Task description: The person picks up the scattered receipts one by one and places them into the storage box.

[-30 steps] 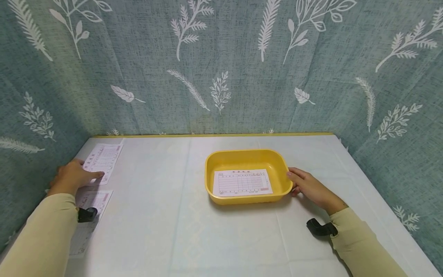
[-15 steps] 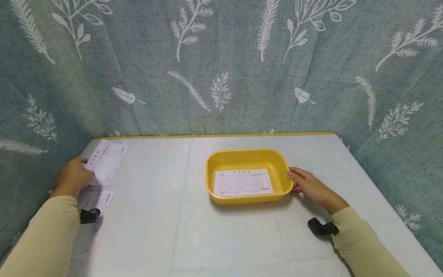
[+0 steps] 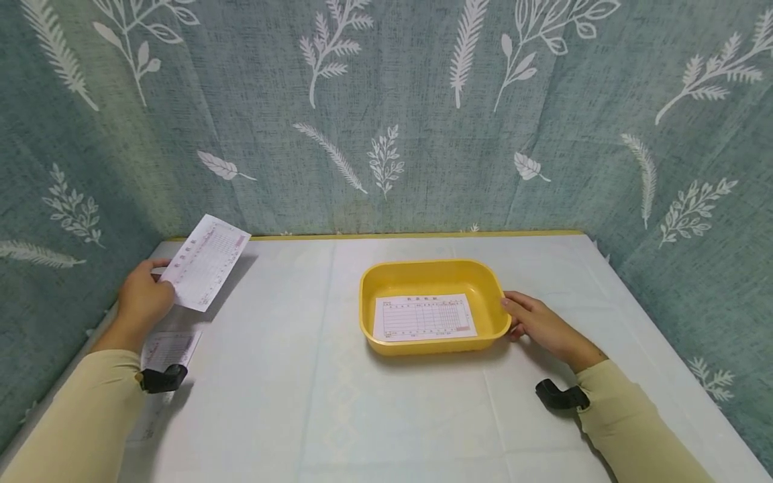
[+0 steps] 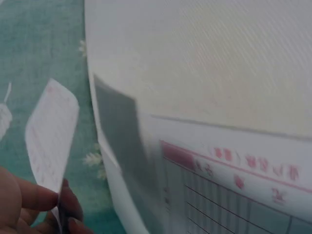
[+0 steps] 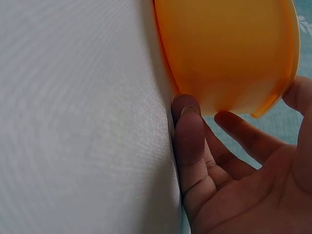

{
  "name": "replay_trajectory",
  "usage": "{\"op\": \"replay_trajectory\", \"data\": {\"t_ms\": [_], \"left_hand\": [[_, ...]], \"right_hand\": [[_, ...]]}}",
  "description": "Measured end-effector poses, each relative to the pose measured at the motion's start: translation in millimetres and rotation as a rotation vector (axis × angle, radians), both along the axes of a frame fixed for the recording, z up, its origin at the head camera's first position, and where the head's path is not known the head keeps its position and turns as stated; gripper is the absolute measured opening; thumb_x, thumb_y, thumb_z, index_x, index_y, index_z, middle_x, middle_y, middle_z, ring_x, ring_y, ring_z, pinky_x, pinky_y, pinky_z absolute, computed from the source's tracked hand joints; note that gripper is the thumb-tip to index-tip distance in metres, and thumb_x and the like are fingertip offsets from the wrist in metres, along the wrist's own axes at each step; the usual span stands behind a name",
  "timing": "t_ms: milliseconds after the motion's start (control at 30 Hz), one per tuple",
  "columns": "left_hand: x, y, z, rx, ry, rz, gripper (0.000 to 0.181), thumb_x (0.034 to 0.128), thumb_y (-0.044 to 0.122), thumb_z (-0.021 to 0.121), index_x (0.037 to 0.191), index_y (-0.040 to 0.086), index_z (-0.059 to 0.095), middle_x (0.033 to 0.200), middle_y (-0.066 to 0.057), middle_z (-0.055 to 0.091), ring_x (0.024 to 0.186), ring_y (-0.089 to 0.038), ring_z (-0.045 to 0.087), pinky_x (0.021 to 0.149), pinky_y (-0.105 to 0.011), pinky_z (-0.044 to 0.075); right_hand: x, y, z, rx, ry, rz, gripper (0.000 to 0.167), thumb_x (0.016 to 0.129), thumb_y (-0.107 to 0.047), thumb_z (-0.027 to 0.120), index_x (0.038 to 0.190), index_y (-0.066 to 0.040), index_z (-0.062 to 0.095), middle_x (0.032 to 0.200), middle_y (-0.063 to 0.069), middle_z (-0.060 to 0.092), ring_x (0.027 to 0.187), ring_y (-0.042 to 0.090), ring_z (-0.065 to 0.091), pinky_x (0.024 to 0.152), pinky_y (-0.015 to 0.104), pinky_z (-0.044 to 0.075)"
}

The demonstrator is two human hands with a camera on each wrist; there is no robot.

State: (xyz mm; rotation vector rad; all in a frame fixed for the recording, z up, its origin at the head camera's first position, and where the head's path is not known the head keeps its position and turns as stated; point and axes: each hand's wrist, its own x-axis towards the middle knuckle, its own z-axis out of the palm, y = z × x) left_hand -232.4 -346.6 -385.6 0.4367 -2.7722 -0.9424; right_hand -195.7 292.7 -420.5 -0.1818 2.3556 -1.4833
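Note:
My left hand (image 3: 145, 295) pinches a printed paper form (image 3: 207, 263) by its near edge, tilted and raised above the table at the far left. In the left wrist view the form (image 4: 52, 131) stands up between thumb and fingers. My right hand (image 3: 546, 329) grips the right end of a yellow plastic tray (image 3: 435, 348), thumb at the rim and fingertips under the wall, as the right wrist view of the tray (image 5: 224, 53) shows. Flat inside the tray lies one similar form (image 3: 425, 318).
Below the left hand, a printed form (image 3: 175, 347) lies on the white-covered table (image 3: 272, 376), with more paper (image 3: 143, 427) nearer me, partly hidden by the forearm. A leaf-patterned curtain (image 3: 410, 87) encloses the back and sides. Each wrist wears a black strap mount.
The left hand has picked up the far form from the table, raising it and moving it slightly right. The right hand and tray have stayed in place.

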Motion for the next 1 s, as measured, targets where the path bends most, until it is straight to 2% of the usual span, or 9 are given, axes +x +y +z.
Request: {"op": "replay_trajectory", "data": {"t_ms": [167,367,567,767,1000], "left_hand": [[-1.2,12.6,5.2,0.027,0.001,-0.035,0.057,0.0919,0.001,0.032,0.149,-0.006,0.036,0.123,-0.036,0.049,0.097,-0.044,0.051,0.060,-0.031,0.040],[-3.1,32.5,12.8,0.041,0.011,-0.114,0.056,0.0941,0.003,0.034,0.150,-0.006,0.034,0.127,-0.036,0.048,0.101,-0.044,0.051,0.061,-0.028,0.040],[-3.3,56.6,25.4,0.024,0.079,-0.203,0.052,0.0937,0.000,0.034,0.145,-0.005,0.041,0.118,-0.033,0.054,0.095,-0.040,0.055,0.060,-0.026,0.042],[2.2,79.5,36.2,0.021,0.075,-0.227,0.048,0.0995,0.006,0.034,0.147,-0.001,0.042,0.122,-0.030,0.052,0.098,-0.038,0.056,0.063,-0.029,0.043],[5.3,104.2,41.0,0.041,0.086,-0.259,0.045,0.1045,0.015,0.035,0.147,0.006,0.044,0.122,-0.025,0.053,0.098,-0.036,0.056,0.068,-0.033,0.045]], "right_hand": [[-0.8,0.2,0.1,0.010,0.005,0.000,0.063,0.107,-0.042,0.041,0.151,0.002,0.033,0.095,0.007,0.059,0.079,0.016,0.060,0.075,0.026,0.054],[-1.1,-0.1,0.4,0.015,0.003,-0.001,0.062,0.107,-0.041,0.041,0.151,0.003,0.033,0.094,0.007,0.059,0.079,0.016,0.060,0.075,0.027,0.054],[-0.3,0.1,-0.6,0.018,-0.014,-0.018,0.064,0.107,-0.042,0.041,0.152,0.002,0.031,0.095,0.007,0.061,0.079,0.016,0.061,0.076,0.026,0.054],[-0.2,-0.6,-1.1,0.013,-0.014,-0.015,0.065,0.107,-0.043,0.041,0.153,0.002,0.031,0.095,0.008,0.061,0.079,0.015,0.061,0.076,0.027,0.054],[0.9,-1.5,1.0,0.017,-0.006,-0.024,0.064,0.108,-0.041,0.040,0.153,0.003,0.029,0.091,0.005,0.063,0.077,0.014,0.061,0.075,0.026,0.054]]}}
